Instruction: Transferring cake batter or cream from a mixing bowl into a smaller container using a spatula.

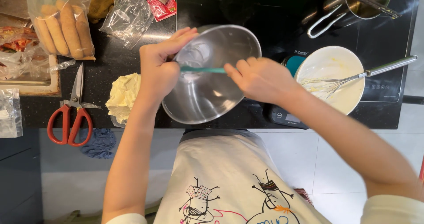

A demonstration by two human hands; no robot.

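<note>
Left hand grips tilted steel bowl; right hand fingers pinch teal spatula. Bowl looks scraped empty; white bowl already holds batter, whisk.

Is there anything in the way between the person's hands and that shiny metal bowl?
No. The left hand already grips the rim of the metal bowl, and the right hand holds a teal tool across it.

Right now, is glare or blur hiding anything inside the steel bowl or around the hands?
Head view: the steel bowl shows soft bright reflections on its inner wall, nothing washed out; the left hand and right hand are sharp, holding a teal utensil between them; the black cooktop is dark with faint sheen; edges bend slightly from the wide lens.
</note>
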